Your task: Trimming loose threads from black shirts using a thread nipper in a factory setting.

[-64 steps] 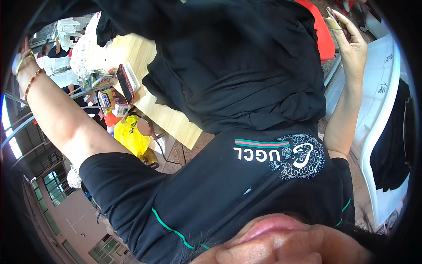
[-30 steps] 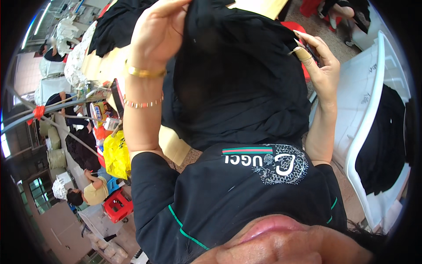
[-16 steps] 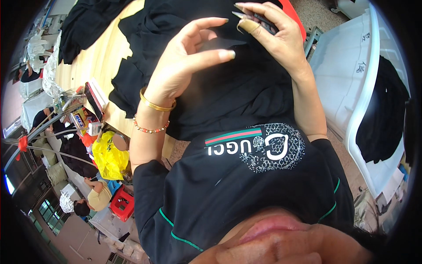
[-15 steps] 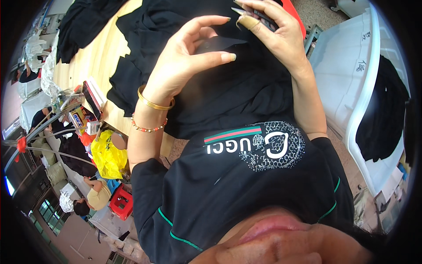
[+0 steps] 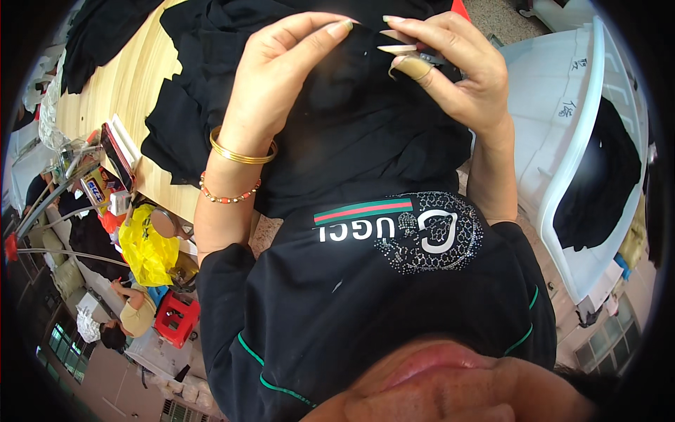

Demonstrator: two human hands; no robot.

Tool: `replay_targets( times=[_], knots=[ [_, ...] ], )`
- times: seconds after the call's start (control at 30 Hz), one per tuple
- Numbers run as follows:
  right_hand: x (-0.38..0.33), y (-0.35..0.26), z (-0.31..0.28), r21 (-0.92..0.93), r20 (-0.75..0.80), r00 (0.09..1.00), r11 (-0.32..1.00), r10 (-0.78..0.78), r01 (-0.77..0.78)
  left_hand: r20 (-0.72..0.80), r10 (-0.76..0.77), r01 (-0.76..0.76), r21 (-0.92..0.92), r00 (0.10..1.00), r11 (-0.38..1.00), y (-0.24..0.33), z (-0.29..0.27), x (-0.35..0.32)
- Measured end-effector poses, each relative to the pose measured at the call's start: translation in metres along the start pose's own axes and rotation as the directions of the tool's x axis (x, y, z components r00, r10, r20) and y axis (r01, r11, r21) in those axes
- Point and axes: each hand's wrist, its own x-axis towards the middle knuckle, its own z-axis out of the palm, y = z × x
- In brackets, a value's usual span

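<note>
- Two hands are working over one black garment [image 5: 365,133], which is lying bunched across the lap and spilling up onto the wooden surface [image 5: 119,84].
- Left hand [image 5: 281,70] is hovering over the cloth with fingers curved and partly open; fingertips are meeting the fabric near the top edge, and I cannot tell whether any cloth is actually being pinched.
- Right hand [image 5: 450,70] is closing its grip on a small dark tool [image 5: 429,58], probably thread snips, with a pale guard on one finger; the tool's tip is pointing toward the left fingertips.
- Gold bangle [image 5: 242,151] and bead bracelet [image 5: 228,193] are sitting on the left wrist, just above the cloth.
- White plastic bin [image 5: 562,141] is standing at the right, with more dark cloth hanging inside it.
- Yellow bag [image 5: 144,246] and a red stool [image 5: 176,316] are sitting below the surface's edge on the left; another person is crouching near them.
- Risks, as I'm judging them:
  - Tool tip is working very close to the left fingertips, so a slip is likely nicking a finger.
  - Black on black is hiding loose threads, so the blades may be catching the fabric itself.
  - Bangle may be snagging a fold and dragging the piece off the lap.
</note>
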Motion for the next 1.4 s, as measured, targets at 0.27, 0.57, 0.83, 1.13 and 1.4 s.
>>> replay_targets(
  times=[0.27,0.57,0.83,1.13,1.4],
  knots=[
    [0.002,0.004,0.012,-0.019,-0.028,0.998,0.998,-0.054,0.054,-0.104,-0.119,0.114,-0.055,0.987,0.992,-0.004,-0.011,-0.005],
    [0.001,0.006,0.01,0.024,-0.004,1.0,1.0,0.0,0.0,0.043,-0.057,0.064,-0.184,0.997,0.981,-0.001,-0.008,-0.002],
    [0.004,0.0,0.01,0.161,-0.028,0.994,0.982,0.102,-0.096,-0.006,-0.026,0.025,-0.151,1.0,0.988,0.004,-0.003,-0.003],
    [0.0,0.014,-0.036,0.34,0.045,0.991,0.93,0.129,-0.136,0.122,0.008,-0.021,0.111,0.992,0.994,0.04,-0.011,-0.031],
    [0.009,0.017,-0.001,-0.04,-0.117,0.985,0.99,0.127,-0.133,0.014,-0.058,0.06,-0.19,0.998,0.98,0.016,-0.022,-0.038]
  ],
)
